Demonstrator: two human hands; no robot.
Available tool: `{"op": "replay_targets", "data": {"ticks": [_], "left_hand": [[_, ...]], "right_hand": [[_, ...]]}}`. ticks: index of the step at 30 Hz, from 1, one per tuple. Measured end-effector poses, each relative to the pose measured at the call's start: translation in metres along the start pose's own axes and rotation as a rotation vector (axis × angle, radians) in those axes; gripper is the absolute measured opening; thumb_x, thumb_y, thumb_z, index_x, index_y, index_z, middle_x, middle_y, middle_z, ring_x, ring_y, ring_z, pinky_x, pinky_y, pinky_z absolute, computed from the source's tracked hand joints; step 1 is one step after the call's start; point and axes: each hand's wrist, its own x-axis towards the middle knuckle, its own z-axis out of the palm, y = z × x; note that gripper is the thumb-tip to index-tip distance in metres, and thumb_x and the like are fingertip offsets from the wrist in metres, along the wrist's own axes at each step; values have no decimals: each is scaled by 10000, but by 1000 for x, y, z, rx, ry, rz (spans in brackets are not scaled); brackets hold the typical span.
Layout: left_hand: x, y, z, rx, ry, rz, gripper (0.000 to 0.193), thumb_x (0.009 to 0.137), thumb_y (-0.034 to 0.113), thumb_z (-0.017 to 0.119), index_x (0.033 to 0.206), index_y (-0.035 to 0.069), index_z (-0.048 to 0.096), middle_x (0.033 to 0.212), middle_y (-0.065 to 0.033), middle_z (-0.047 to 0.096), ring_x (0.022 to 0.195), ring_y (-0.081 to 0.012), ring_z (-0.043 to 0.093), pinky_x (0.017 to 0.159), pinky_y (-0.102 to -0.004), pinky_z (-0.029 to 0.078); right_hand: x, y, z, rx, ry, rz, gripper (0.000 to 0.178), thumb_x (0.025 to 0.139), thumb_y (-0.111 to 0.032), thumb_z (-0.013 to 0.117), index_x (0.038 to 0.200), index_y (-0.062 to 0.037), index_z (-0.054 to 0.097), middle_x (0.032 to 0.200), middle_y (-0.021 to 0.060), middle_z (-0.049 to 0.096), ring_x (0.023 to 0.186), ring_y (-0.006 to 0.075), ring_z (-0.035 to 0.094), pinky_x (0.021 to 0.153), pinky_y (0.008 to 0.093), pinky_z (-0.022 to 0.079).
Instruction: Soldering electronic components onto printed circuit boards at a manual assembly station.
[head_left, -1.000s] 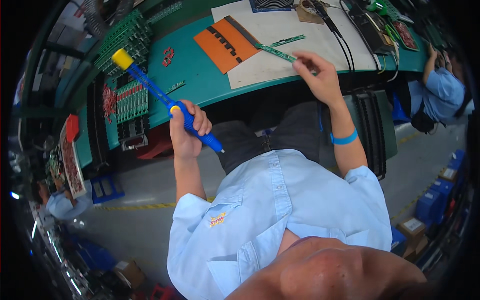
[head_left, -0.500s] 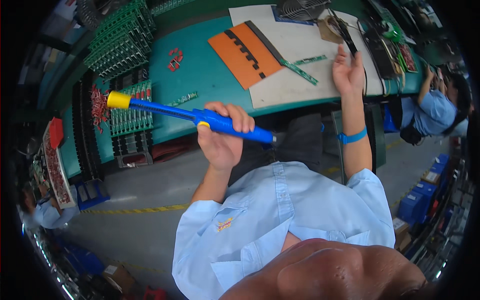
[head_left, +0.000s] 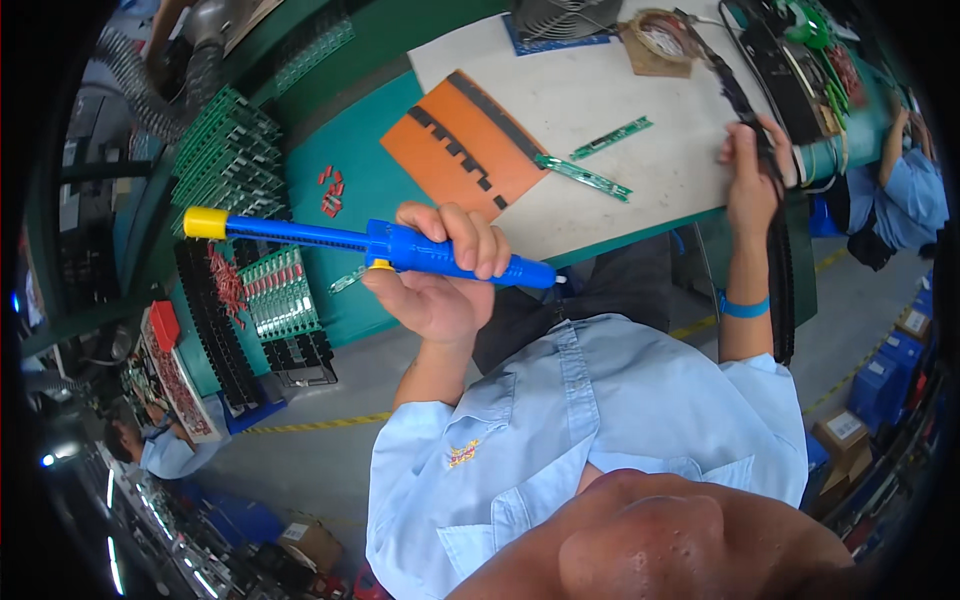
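Observation:
My left hand (head_left: 445, 275) is wrapped round the blue barrel of a desoldering pump (head_left: 300, 234), held level above the table's front edge. Its yellow end points left, and my thumb lies by the yellow button. At the right side of the table, my right hand (head_left: 750, 170) is closed round a black soldering iron (head_left: 733, 88), whose cable hangs down past the wrist. Between the hands, an orange board (head_left: 455, 150) with black strips lies on the white sheet and green mat. One narrow green circuit board (head_left: 585, 178) touches its corner; another circuit board (head_left: 610, 137) lies just beyond.
Small red parts (head_left: 332, 190) lie on the green mat (head_left: 370, 130). To the left are stacked circuit boards (head_left: 230, 150), a row of boards (head_left: 280, 295) and black racks (head_left: 215, 330). A fan (head_left: 568, 15) and a wire coil (head_left: 662, 38) stand at the back. Co-workers sit at both sides.
My right hand, open before, has moved right and closed round the soldering iron. The left hand still grips the desoldering pump. The whole view has shifted and turned slightly.

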Motion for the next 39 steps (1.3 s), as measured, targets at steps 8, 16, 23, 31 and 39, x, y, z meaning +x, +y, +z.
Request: {"op": "replay_targets", "data": {"ticks": [8,16,23,31,39], "left_hand": [[28,44,21,559,279,-291,232,1016,262,572,1131,89,469,741,-34,442,578,-119,453,480,-262,386],[24,14,41,326,268,-300,185,1005,105,536,1178,76,477,755,-37,445,601,-123,475,472,-256,388],[32,-15,66,526,125,-272,237,1071,282,467,1149,64,516,921,-112,599,824,-195,575,771,-320,506],[56,-22,55,1306,-353,-104,659,889,505,702,1261,-13,537,1293,-211,528,1124,-323,564,995,-429,463],[212,50,-95,2112,-158,-13,957,718,630,783,1365,-17,503,1358,-255,488,1232,-406,515,1019,-498,449]], "right_hand": [[7,3,14,372,-79,-163,353,1005,-65,584,1321,-4,438,1031,188,674,794,178,622,696,268,528],[21,-6,50,683,-182,250,427,1051,-201,527,1435,-57,405,1153,173,657,893,205,635,726,280,531],[-15,-39,56,1073,-540,786,481,1047,-272,517,1452,-36,409,1252,183,626,968,227,657,795,318,539],[-83,-74,38,163,-942,331,410,974,-127,620,1350,-12,506,884,55,628,720,137,569,665,249,470],[-60,-36,22,161,-735,157,366,1038,-178,500,1333,36,476,787,53,567,647,118,495,605,213,422]]}}
